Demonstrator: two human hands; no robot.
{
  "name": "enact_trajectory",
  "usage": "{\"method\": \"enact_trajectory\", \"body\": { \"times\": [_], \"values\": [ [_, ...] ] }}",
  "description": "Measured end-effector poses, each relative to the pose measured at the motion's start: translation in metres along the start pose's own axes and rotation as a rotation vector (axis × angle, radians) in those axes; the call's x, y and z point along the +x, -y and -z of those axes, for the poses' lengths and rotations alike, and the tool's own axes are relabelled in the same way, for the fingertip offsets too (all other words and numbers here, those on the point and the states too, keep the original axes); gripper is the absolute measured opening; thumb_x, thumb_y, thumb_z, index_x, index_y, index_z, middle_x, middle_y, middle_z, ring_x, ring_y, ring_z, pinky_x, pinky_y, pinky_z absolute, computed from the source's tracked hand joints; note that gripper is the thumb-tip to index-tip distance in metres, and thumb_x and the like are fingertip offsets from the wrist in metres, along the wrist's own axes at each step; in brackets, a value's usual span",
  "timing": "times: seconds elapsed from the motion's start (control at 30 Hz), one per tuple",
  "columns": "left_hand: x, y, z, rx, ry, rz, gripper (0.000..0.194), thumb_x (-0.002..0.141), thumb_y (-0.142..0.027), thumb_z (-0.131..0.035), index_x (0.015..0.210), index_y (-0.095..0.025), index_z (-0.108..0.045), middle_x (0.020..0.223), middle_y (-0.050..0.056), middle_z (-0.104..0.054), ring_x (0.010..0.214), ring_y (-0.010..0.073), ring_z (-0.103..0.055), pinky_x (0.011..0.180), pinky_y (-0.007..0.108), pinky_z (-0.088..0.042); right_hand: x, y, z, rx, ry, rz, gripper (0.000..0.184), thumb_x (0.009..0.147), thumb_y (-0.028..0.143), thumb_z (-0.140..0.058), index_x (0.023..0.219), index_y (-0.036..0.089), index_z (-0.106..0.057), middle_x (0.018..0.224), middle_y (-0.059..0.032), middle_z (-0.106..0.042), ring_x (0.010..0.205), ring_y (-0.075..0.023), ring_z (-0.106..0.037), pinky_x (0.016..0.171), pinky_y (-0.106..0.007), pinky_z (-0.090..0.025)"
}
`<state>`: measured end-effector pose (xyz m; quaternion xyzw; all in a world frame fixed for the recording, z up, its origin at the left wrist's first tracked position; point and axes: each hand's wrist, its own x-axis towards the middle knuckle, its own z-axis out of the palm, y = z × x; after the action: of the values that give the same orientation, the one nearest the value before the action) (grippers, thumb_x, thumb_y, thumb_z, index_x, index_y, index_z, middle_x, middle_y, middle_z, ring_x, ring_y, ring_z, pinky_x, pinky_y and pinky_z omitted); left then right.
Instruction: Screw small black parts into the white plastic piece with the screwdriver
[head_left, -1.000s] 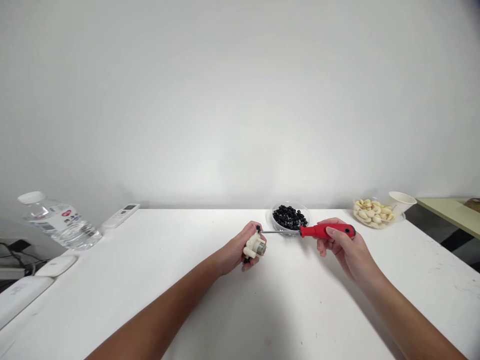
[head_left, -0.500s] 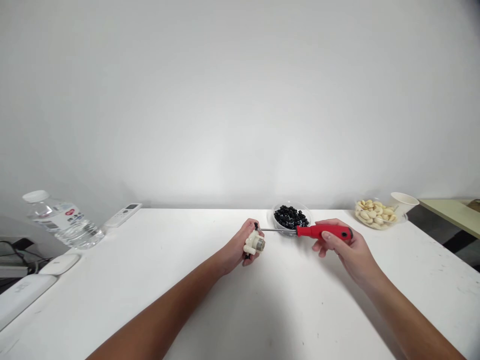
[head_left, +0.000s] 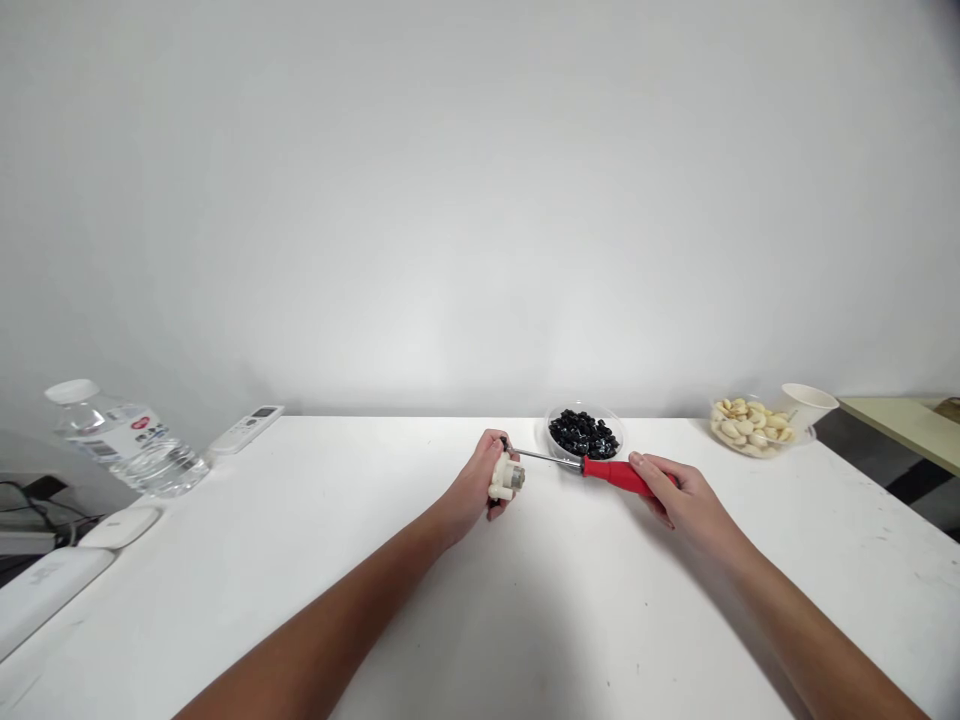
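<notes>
My left hand [head_left: 472,487] is shut around a small white plastic housing with a metal motor end [head_left: 507,479], and a few black bits show beneath it. My right hand [head_left: 679,497] grips a red-handled screwdriver [head_left: 616,475] at the far end of the handle. Its thin steel shaft [head_left: 544,457] runs left, and its tip reaches the top of the housing. The exact contact point is hidden by my left fingers. Just behind the shaft stands a clear bowl [head_left: 600,411] of small black parts.
The white table [head_left: 187,570] ends in a straight far edge against a white wall. A bowl of pale pieces [head_left: 750,453] and a paper cup [head_left: 808,405] stand back right. A water bottle [head_left: 127,450], a remote control [head_left: 247,428] and white devices lie at the left.
The screwdriver has swung leftward, its handle now tilting down to the right. My right hand has shifted along the handle, and my left hand has risen slightly.
</notes>
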<state>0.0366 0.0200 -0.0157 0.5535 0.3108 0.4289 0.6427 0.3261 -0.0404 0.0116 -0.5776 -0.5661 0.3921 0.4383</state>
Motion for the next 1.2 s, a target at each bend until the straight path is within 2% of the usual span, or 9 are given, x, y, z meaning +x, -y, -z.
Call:
{"method": "enact_trajectory", "body": {
  "times": [0.23, 0.37, 0.43, 0.53, 0.6, 0.73, 0.8, 1.03, 1.2],
  "values": [
    [0.001, 0.003, 0.004, 0.031, 0.001, -0.007, 0.038, 0.104, -0.063, -0.039, 0.109, -0.026, -0.041, 0.092, -0.001, -0.052, 0.043, 0.0044, -0.041, 0.032, 0.016, -0.032, 0.001, -0.006, 0.006, 0.119, 0.131, -0.073, 0.043, 0.087, 0.061, -0.072, 0.100, 0.024, -0.054, 0.060, 0.0083, -0.035, 0.050, -0.0099, -0.025, 0.049, -0.025, -0.016],
    [0.002, 0.003, 0.005, 0.044, -0.006, -0.026, 0.037, 0.104, -0.063, -0.038, 0.109, -0.026, -0.041, 0.092, -0.001, -0.052, 0.043, 0.0041, -0.040, 0.033, 0.016, -0.032, 0.001, -0.006, 0.012, 0.050, 0.197, -0.083, 0.043, 0.090, 0.063, -0.068, 0.093, 0.022, -0.058, 0.059, 0.0048, -0.045, 0.050, -0.0113, -0.033, 0.048, -0.026, -0.022],
    [0.001, 0.003, 0.005, 0.053, -0.002, -0.031, 0.037, 0.104, -0.063, -0.039, 0.109, -0.026, -0.041, 0.093, -0.001, -0.053, 0.042, 0.0036, -0.040, 0.033, 0.015, -0.030, 0.002, -0.006, 0.010, 0.003, 0.158, -0.085, 0.051, 0.093, 0.069, -0.059, 0.080, 0.020, -0.055, 0.059, 0.0014, -0.049, 0.051, -0.0124, -0.037, 0.050, -0.028, -0.025],
    [0.000, 0.003, 0.004, 0.080, 0.012, -0.036, 0.037, 0.104, -0.062, -0.039, 0.109, -0.025, -0.043, 0.093, -0.001, -0.054, 0.042, 0.0031, -0.040, 0.034, 0.015, -0.029, 0.004, -0.008, 0.005, -0.049, 0.033, -0.087, 0.062, 0.093, 0.074, -0.053, 0.065, 0.020, -0.042, 0.057, 0.0009, -0.042, 0.053, -0.0130, -0.033, 0.053, -0.030, -0.023],
    [-0.001, 0.002, 0.004, 0.101, 0.019, -0.034, 0.037, 0.104, -0.062, -0.038, 0.109, -0.025, -0.043, 0.092, -0.001, -0.054, 0.043, 0.0033, -0.040, 0.035, 0.015, -0.031, 0.004, -0.009, 0.003, -0.015, 0.016, -0.082, 0.059, 0.092, 0.073, -0.055, 0.067, 0.021, -0.043, 0.058, 0.0030, -0.034, 0.054, -0.0127, -0.028, 0.052, -0.029, -0.019],
    [-0.001, 0.004, 0.005, 0.108, 0.004, -0.034, 0.037, 0.105, -0.062, -0.036, 0.109, -0.025, -0.044, 0.091, -0.001, -0.054, 0.043, 0.0039, -0.038, 0.035, 0.015, -0.031, 0.002, -0.006, 0.008, 0.194, 0.224, -0.224, 0.037, 0.091, 0.059, -0.065, 0.093, 0.024, -0.052, 0.063, 0.0073, -0.024, 0.053, -0.0112, -0.017, 0.051, -0.027, -0.009],
    [0.000, 0.005, 0.006, 0.116, -0.005, -0.034, 0.038, 0.105, -0.062, -0.037, 0.108, -0.025, -0.045, 0.090, -0.001, -0.054, 0.044, 0.0044, -0.038, 0.035, 0.015, -0.031, 0.001, -0.005, 0.012, 0.244, 0.266, -0.255, 0.036, 0.090, 0.055, -0.068, 0.091, 0.024, -0.049, 0.064, 0.0077, -0.024, 0.053, -0.0105, -0.016, 0.051, -0.027, -0.008],
    [-0.002, 0.003, 0.004, 0.140, -0.016, -0.040, 0.036, 0.105, -0.061, -0.037, 0.108, -0.026, -0.045, 0.092, -0.001, -0.053, 0.047, 0.0049, -0.040, 0.035, 0.015, -0.031, 0.006, -0.016, 0.002, 0.036, 0.095, -0.289, 0.059, 0.090, 0.072, -0.058, 0.064, 0.020, -0.046, 0.051, 0.0050, -0.029, 0.047, -0.0100, -0.023, 0.051, -0.029, -0.013],
    [-0.003, 0.002, 0.004, 0.160, -0.012, -0.034, 0.035, 0.105, -0.060, -0.038, 0.108, -0.025, -0.046, 0.090, -0.001, -0.053, 0.047, 0.0049, -0.040, 0.036, 0.015, -0.033, 0.003, -0.010, 0.002, 0.182, 0.124, -0.224, 0.042, 0.085, 0.062, -0.069, 0.085, 0.024, -0.051, 0.057, 0.0082, -0.026, 0.051, -0.0108, -0.019, 0.049, -0.026, -0.010]
  ]
}}
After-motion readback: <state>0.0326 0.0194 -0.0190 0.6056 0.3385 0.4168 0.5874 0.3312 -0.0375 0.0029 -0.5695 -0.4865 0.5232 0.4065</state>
